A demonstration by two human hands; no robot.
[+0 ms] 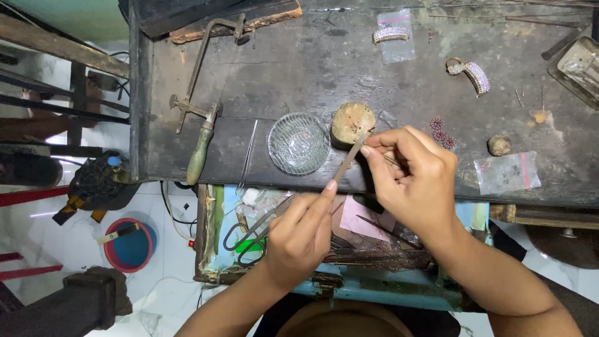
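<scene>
My left hand (301, 232) grips the near end of a thin flat metal file (349, 157), which slants up toward a round wooden block (351, 122) on the dark workbench (387, 75). My right hand (413, 176) pinches a small piece against the file's far end; the piece itself is hidden by my fingers. A shallow glass dish (299, 143) sits just left of the block. Small red stones (442, 131) lie right of my right hand.
A jeweller's saw frame with a green handle (198, 112) lies at the bench's left. Two stone-set bangle pieces (390, 34) (473, 72) rest at the back. An open drawer (215, 237) below holds scissors (249, 234) and tools. A plastic bag (506, 172) lies on the right.
</scene>
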